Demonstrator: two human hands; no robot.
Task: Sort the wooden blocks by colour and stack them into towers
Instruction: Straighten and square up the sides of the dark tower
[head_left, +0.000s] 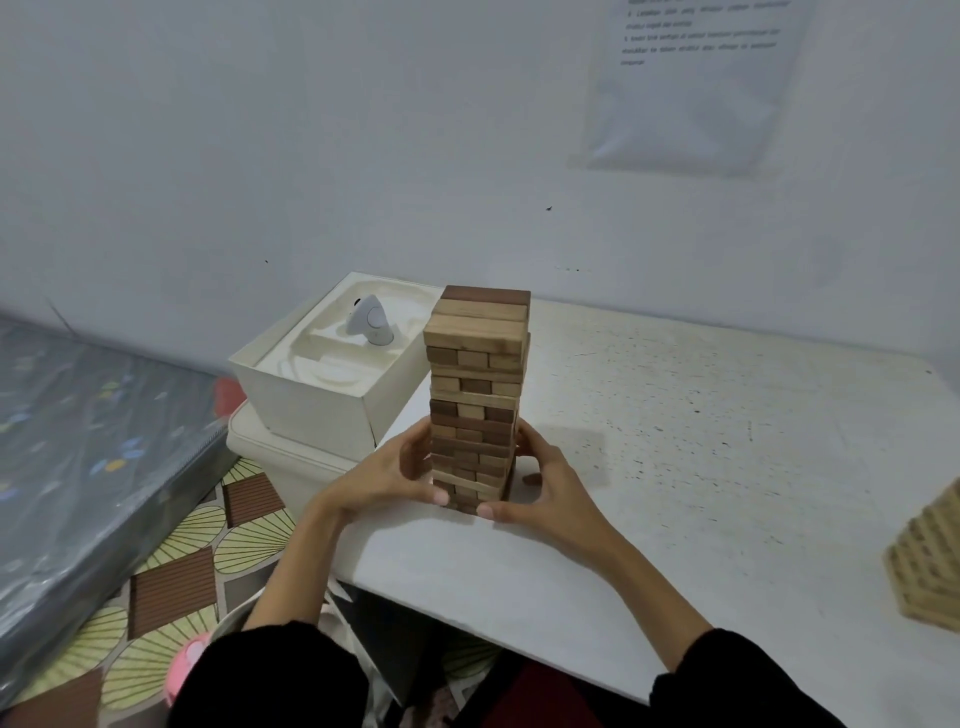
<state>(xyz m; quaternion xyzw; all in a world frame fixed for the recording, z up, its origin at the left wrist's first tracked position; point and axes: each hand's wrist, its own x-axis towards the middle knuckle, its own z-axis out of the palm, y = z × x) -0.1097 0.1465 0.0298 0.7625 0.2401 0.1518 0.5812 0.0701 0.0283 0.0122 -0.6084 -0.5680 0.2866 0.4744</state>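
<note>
Item: mixed-colour block tower (475, 395), standing on the white table (727, 441) at 12 o'clock. Left hand (395, 475) gripping its base at 9 o'clock, right hand (540, 488) at 3. Sorting seemingly just starting; next move is likely lifting top blocks gently.

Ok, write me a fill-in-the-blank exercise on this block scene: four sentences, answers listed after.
1. The left hand and right hand hold the mixed tower near its ____.
2. The tower's top block is ____ brown.
3. The second tower, at the right edge of the table, shows only ____ blocks.
4. The white box stands on the ____ side of the mixed tower.
Missing words: bottom; dark; light; left.
</note>
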